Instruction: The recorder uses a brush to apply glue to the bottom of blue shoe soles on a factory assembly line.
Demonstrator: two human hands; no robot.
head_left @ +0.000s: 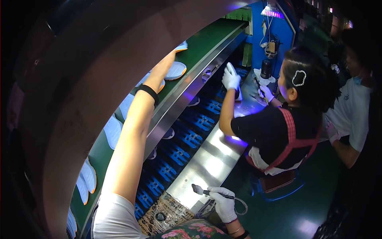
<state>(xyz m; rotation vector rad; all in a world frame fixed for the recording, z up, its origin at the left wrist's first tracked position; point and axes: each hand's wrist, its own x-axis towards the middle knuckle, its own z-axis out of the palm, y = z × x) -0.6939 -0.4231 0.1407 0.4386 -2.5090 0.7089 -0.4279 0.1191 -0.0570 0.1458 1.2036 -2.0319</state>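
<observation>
My left hand [169,63] is stretched far out over the green conveyor belt [207,40], a black band on its wrist. Its fingers meet the edge of a white shoe sole [181,47], partly cut off by a dark curved rim at the left. Another white sole with an orange edge [176,71] lies just beside the hand. My right hand [223,205], in a white glove, grips a small brush [199,189] with a thin cord, low over the steel bench [211,161].
Several more white soles [112,130] lie along the belt. Below it runs a row of blue holders [179,153]. A seated person in a black top and white gloves [230,77] works at the bench, with another person in white [352,113] behind. A purple lamp [272,11] glows at the top.
</observation>
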